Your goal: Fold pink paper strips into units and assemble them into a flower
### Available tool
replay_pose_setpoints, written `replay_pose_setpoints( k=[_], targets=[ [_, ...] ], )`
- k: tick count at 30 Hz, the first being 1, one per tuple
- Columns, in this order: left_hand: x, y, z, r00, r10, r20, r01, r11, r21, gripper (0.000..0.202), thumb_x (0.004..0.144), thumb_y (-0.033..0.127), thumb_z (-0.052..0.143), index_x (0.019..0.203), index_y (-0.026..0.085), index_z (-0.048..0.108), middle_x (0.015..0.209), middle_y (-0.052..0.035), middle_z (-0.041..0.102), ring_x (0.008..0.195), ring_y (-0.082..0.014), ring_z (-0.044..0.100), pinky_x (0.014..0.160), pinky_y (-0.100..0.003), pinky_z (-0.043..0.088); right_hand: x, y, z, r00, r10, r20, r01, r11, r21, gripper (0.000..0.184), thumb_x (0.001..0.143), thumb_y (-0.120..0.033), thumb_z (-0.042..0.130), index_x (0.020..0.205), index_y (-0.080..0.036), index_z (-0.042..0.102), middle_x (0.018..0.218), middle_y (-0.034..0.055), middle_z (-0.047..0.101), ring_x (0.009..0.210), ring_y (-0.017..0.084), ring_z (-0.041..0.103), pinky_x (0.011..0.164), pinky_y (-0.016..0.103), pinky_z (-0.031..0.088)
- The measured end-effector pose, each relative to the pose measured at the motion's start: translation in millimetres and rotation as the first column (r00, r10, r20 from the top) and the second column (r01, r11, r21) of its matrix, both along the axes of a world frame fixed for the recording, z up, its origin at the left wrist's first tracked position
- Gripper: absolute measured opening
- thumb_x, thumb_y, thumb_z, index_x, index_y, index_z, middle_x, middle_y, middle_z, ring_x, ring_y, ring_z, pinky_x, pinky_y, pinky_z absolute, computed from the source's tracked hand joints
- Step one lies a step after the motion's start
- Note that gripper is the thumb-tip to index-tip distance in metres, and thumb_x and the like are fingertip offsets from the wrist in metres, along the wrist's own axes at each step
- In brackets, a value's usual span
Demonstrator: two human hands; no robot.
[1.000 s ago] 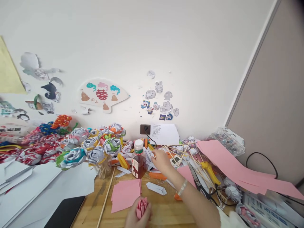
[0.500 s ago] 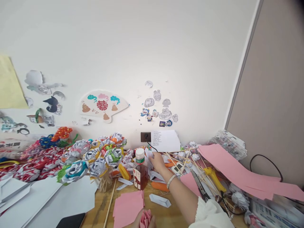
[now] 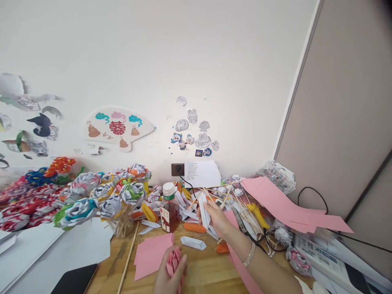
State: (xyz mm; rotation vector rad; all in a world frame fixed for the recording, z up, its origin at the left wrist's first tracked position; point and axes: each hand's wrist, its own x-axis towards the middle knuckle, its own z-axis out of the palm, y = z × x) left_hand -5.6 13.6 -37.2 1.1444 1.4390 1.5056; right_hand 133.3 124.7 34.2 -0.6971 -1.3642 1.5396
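Note:
Near the front edge of the view, my left hand (image 3: 165, 273) is closed around a bunch of folded pink paper (image 3: 174, 261). My right hand (image 3: 216, 218) pinches a folded white paper strip (image 3: 203, 210) and holds it tilted above the pile of paper pieces. A similar folded white strip (image 3: 193, 243) lies on the wooden table (image 3: 211, 269) between the hands. Left of it is a stack of pink paper sheets (image 3: 153, 254). A jar with a white lid (image 3: 168, 210) stands behind that stack. Orange folded paper (image 3: 194, 227) lies just left of my right hand.
Paper flowers (image 3: 110, 200) crowd the left side, with white sheets (image 3: 61, 253) and a dark phone-like slab (image 3: 75, 279) before them. On the right are scissors (image 3: 240, 222), a yellow-handled tool (image 3: 258, 216), long pink paper (image 3: 284, 208) and cables. A wooden stick (image 3: 128, 259) lies left of the pink stack.
My right hand has drawn back from the pile, now with a white folded strip in its fingers. My left hand, holding the pink paper, has come further into view. The camera view has shifted.

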Motion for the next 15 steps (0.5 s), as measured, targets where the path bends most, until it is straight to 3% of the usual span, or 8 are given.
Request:
replay_pose_setpoints(
  k=[3,5,8,10,13,15],
  targets=[
    [-2.8,3.9,1.0,0.995,0.067,-0.069,-0.067,0.998,0.004,0.052,0.059,0.044,0.064,0.100,0.017,0.048,0.105,-0.0107,0.059,0.104,-0.0257,0.051,0.090,-0.034,0.039,11.3,-26.0,-15.3,0.999,0.049,0.021,-0.048,0.998,-0.044,0.031,0.081,-0.047,0.041,0.085,-0.017,0.048,0.070,0.0017,0.057,0.050,0.011,0.051,0.046,0.022,0.038],
    [-2.3,5.4,-0.4,0.993,0.068,-0.101,-0.068,0.998,0.004,0.056,0.057,0.040,0.065,0.104,0.016,0.047,0.112,-0.0123,0.056,0.111,-0.0281,0.046,0.094,-0.037,0.036,14.8,-34.3,-29.6,0.984,0.051,0.170,-0.053,0.999,0.005,0.027,0.080,-0.043,0.043,0.085,-0.018,0.051,0.068,0.0006,0.056,0.048,0.011,0.049,0.047,0.023,0.038],
    [-1.8,5.3,-1.4,0.994,0.008,-0.111,-0.008,1.000,0.000,0.050,0.061,0.037,0.061,0.104,0.016,0.048,0.111,-0.0118,0.058,0.110,-0.0280,0.048,0.094,-0.038,0.036,14.0,-32.6,-43.9,0.898,-0.159,0.411,0.070,0.972,0.223,0.016,0.075,-0.029,0.049,0.087,-0.020,0.056,0.070,-0.0005,0.057,0.060,0.013,0.053,0.056,0.024,0.040],
    [-2.6,4.2,0.4,0.994,0.001,-0.108,-0.001,1.000,-0.003,0.045,0.064,0.037,0.059,0.102,0.016,0.049,0.107,-0.0110,0.060,0.107,-0.0277,0.050,0.092,-0.038,0.038,8.3,-22.1,-41.1,0.823,-0.302,0.481,0.120,0.921,0.371,0.021,0.074,-0.022,0.047,0.093,-0.021,0.055,0.082,0.0010,0.060,0.074,0.015,0.054,0.064,0.025,0.041],
    [-4.1,2.3,3.7,0.995,0.034,-0.092,-0.033,0.999,0.006,0.041,0.065,0.037,0.059,0.099,0.017,0.051,0.104,-0.0098,0.061,0.104,-0.0278,0.052,0.091,-0.038,0.038,-10.3,6.8,-20.5,0.674,-0.452,0.584,0.108,0.842,0.528,0.024,0.075,-0.018,0.044,0.096,-0.019,0.054,0.089,0.0034,0.062,0.081,0.017,0.056,0.067,0.025,0.040],
    [-4.2,1.8,2.0,0.997,0.036,-0.068,-0.034,0.999,0.028,0.040,0.064,0.036,0.060,0.099,0.018,0.051,0.104,-0.0092,0.062,0.104,-0.0273,0.052,0.092,-0.037,0.038,-27.5,31.4,-5.4,0.509,-0.544,0.667,0.051,0.793,0.608,0.021,0.076,-0.018,0.045,0.094,-0.018,0.056,0.091,0.0053,0.063,0.085,0.018,0.056,0.069,0.026,0.039]
  ],
)
